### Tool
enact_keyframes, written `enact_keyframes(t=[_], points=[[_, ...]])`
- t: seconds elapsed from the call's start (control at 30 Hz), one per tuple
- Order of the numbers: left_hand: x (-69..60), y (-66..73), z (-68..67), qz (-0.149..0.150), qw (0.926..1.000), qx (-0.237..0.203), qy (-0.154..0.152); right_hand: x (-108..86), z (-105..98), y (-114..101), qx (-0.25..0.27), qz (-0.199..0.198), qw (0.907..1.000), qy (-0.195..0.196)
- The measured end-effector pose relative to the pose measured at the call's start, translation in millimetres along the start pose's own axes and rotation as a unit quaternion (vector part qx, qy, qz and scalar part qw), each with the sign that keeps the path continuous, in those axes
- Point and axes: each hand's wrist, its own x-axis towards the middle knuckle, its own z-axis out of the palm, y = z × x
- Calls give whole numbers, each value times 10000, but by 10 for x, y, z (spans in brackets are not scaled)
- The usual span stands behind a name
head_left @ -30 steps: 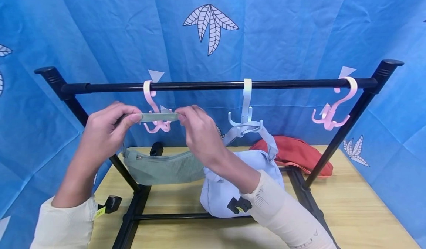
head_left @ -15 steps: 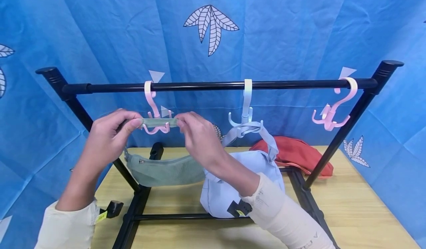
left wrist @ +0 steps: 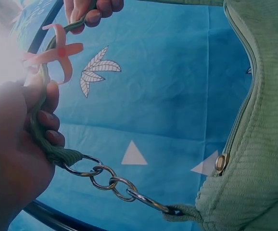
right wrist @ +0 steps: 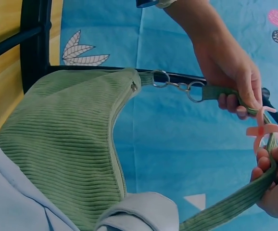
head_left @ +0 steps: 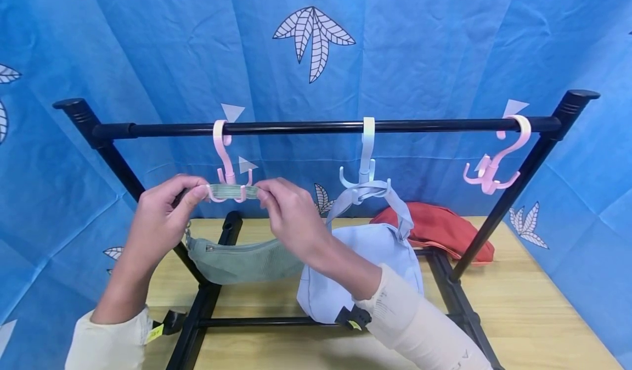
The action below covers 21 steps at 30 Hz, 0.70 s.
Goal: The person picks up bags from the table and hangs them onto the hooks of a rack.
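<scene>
The fingers of the left hand (head_left: 165,208) and right hand (head_left: 296,211) are both clamped on a green strap (head_left: 226,192), one on each side of a pink hook (head_left: 224,153). I take the two-handed pinch as a way to hold the short span straight; it runs behind the hook's two front prongs. Whether the hook bears any weight, I can't tell.

Below hangs the green bag (head_left: 242,263), a soft, ribbed crescent with a zip along its curved edge. A chain (left wrist: 112,180) of shiny metal rings joins strap to bag and curves loosely.

The pink hook, smooth and plastic-looking, grips a round black rail (head_left: 296,128). Farther along, a pale blue hook (head_left: 367,145) carries a slouchy blue bag (head_left: 390,249) by its looped strap. A red bag (head_left: 439,227) lies on the wood-grained tabletop (head_left: 276,348), beneath a creased blue cloth (head_left: 419,46).
</scene>
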Motion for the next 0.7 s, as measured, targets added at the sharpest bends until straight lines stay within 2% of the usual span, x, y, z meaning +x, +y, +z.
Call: enact_keyframes(t=[0.1,0.33,0.53,0.7], points=[[-35,1,27,-116,9999,-54,25,-22,21,2,-42,-24,10000,-16],[-119,-1,108,-735,9971,-189,-27,-96,94,24,-106,-79,9999,-84],[-173,10,179,-952,9953,-169,65,-151,154,63,-386,-464,9981,159],[-218,33,223,-1154,9930,-183,180,-183,193,78,-763,-608,9950,222]])
